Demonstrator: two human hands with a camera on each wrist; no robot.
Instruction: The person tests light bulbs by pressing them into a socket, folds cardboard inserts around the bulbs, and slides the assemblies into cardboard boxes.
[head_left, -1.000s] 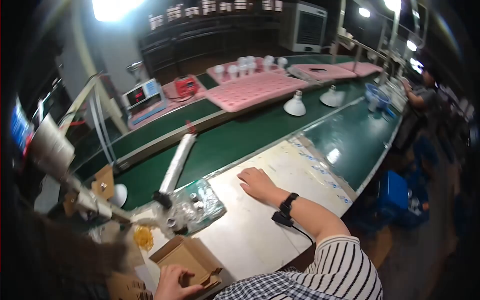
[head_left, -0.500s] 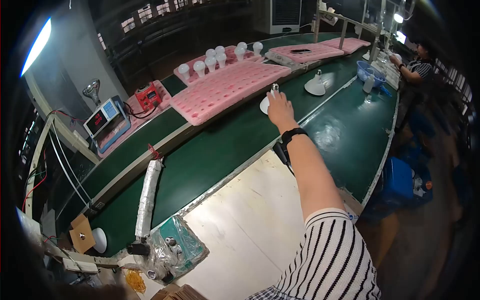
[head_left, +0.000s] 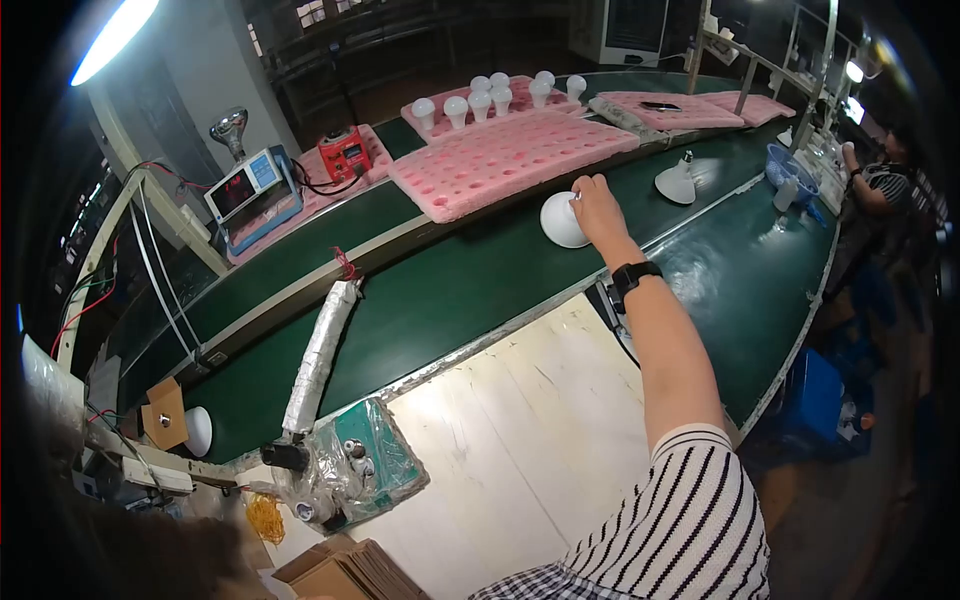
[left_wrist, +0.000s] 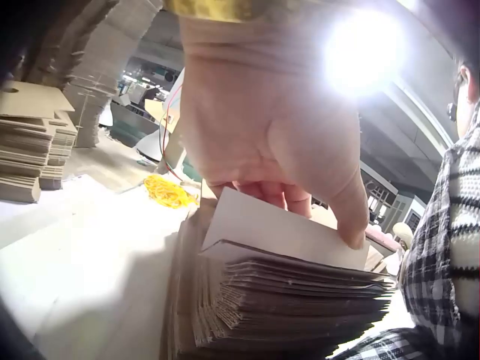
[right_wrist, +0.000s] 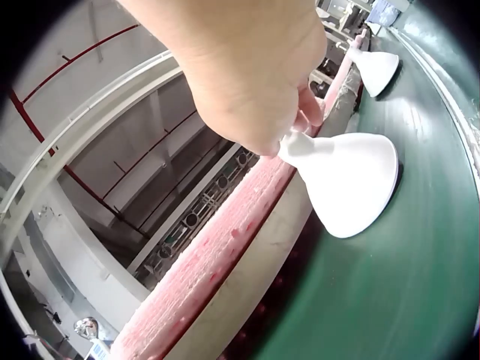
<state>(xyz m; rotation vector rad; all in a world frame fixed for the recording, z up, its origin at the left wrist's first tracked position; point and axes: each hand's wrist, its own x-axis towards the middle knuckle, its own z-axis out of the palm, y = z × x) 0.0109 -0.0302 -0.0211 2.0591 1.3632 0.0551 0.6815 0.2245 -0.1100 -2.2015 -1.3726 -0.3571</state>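
My right hand (head_left: 600, 215) reaches over the green conveyor belt and pinches the neck of a white cone-shaped lamp bulb (head_left: 564, 220). In the right wrist view the fingers close round the narrow end of this lamp bulb (right_wrist: 349, 180), its wide face tilted away from the hand. Outside the head view, my left hand (left_wrist: 274, 127) is over a stack of folded cardboard (left_wrist: 292, 307). Its thumb and fingers grip the top cardboard piece (left_wrist: 277, 232), a pale flap standing up; the fingertips are partly hidden behind it.
Another cone-shaped bulb (head_left: 677, 180) stands farther along the belt (head_left: 430, 290). Pink foam trays (head_left: 510, 160), several round bulbs (head_left: 480, 103) and a meter (head_left: 245, 190) line the back. A wrapped bar (head_left: 322, 355) and plastic-bagged parts (head_left: 365, 465) lie left. Another person (head_left: 885, 185) works far right.
My right hand has gone from the white board out to the cone-shaped bulb, which is now tilted in its grasp. My left hand and the cardboard box by it have left the head view.
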